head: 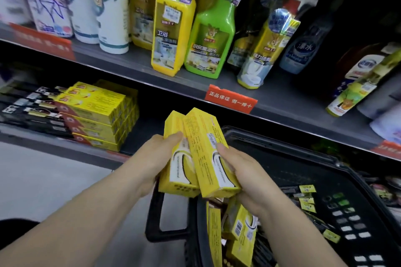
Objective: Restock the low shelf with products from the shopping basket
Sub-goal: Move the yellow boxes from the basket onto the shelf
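From the head view, our left hand (pixel 161 159) grips one yellow box (pixel 176 158) and our right hand (pixel 237 171) grips a second yellow box (pixel 207 154); the two cartons touch and cross above the black shopping basket (pixel 303 158), where more yellow boxes (pixel 238 230) wait. We judge the crossed cartons could slide against each other and one could slip back into the basket if we reach with both at once. The low shelf (pixel 65 149) is dark and flat, with a neat yellow stack (pixel 99 115) and free space beside it. Above, cleaner bottles (pixel 188 34) crowd a grey shelf in a dim aisle with a pale floor.
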